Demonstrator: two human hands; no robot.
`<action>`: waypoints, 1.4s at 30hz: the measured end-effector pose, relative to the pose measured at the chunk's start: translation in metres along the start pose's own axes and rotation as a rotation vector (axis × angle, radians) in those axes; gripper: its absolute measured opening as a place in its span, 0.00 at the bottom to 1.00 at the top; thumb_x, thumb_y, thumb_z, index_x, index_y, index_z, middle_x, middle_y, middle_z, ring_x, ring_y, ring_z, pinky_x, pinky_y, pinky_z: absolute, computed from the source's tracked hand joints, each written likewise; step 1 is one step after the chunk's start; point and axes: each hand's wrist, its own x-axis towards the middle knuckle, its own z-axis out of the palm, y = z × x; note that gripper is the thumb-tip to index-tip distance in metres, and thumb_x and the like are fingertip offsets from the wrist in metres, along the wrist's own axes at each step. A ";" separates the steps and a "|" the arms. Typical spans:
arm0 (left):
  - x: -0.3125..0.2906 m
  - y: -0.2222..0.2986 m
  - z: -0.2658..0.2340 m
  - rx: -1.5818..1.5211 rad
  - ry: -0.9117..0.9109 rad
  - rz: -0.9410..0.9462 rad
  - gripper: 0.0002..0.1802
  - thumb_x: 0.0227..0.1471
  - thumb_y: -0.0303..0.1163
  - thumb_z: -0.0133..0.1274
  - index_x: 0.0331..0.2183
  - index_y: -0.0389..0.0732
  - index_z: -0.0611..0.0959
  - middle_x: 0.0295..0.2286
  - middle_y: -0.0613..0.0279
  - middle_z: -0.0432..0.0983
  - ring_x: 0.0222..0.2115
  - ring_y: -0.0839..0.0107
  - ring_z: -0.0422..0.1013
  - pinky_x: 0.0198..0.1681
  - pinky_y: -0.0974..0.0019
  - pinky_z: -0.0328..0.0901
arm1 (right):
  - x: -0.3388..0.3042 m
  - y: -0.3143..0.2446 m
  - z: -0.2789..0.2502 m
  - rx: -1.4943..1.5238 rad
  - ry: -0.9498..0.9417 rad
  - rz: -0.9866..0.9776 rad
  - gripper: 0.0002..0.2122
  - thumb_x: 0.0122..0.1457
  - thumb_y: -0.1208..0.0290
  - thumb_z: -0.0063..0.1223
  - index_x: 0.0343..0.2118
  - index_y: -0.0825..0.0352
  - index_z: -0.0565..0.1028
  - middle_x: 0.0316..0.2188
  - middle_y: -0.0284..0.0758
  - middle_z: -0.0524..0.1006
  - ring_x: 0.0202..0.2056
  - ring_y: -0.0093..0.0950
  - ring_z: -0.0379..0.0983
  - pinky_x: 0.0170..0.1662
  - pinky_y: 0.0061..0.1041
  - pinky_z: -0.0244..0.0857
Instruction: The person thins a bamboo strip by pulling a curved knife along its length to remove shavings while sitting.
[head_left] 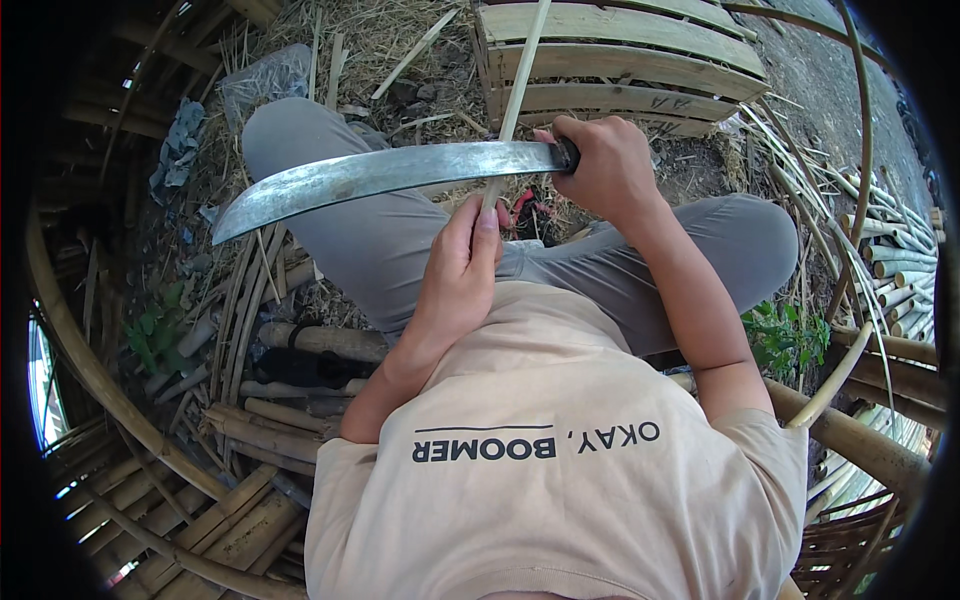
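Observation:
My right hand [608, 168] is closed round the dark handle of a machete [385, 175]. Its long, curved steel blade points left across my lap, with the tip beyond my left knee. In my left hand [466, 252] I grip the near end of a thin, pale bamboo strip [522, 85], thumb along it. The strip runs away from me and passes behind the blade near the handle; whether the two touch, I cannot tell. A small red and black thing lies on the ground just past my left hand, too partly hidden to name.
A slatted wooden crate [620, 60] stands in front, beyond the strip's middle. Cut bamboo poles [905, 270] are stacked at the far right. More bamboo pieces [270, 430] lie at my left side. Straw and shavings cover the ground, with a clear plastic bag [265, 80] beyond my left knee.

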 end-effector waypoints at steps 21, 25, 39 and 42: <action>-0.010 0.001 -0.006 0.108 -0.005 0.047 0.16 0.70 0.39 0.34 0.37 0.38 0.70 0.18 0.79 0.52 0.17 0.88 0.47 0.19 0.77 0.45 | 0.022 0.070 -0.030 -0.115 0.082 0.383 0.12 0.47 0.64 0.57 0.34 0.62 0.83 0.26 0.44 0.80 0.33 0.46 0.77 0.41 0.41 0.71; -0.010 0.007 -0.006 0.188 0.012 0.067 0.16 0.70 0.37 0.33 0.37 0.37 0.71 0.18 0.78 0.53 0.17 0.88 0.48 0.19 0.77 0.46 | 0.027 0.071 -0.032 -0.144 0.097 0.382 0.11 0.47 0.64 0.56 0.33 0.61 0.83 0.24 0.45 0.79 0.31 0.47 0.77 0.40 0.42 0.71; -0.010 0.010 -0.005 0.377 0.053 0.136 0.17 0.69 0.36 0.34 0.35 0.36 0.73 0.16 0.72 0.58 0.18 0.83 0.54 0.21 0.71 0.52 | 0.031 0.113 -0.050 -0.219 0.248 0.494 0.14 0.49 0.61 0.56 0.36 0.60 0.83 0.32 0.45 0.81 0.37 0.46 0.77 0.45 0.41 0.71; -0.008 0.009 -0.007 0.386 0.030 0.135 0.17 0.69 0.36 0.34 0.34 0.36 0.73 0.16 0.71 0.58 0.17 0.82 0.54 0.21 0.70 0.53 | 0.028 0.110 -0.053 -0.273 0.308 0.495 0.14 0.48 0.61 0.56 0.36 0.59 0.83 0.32 0.44 0.81 0.38 0.45 0.78 0.45 0.41 0.71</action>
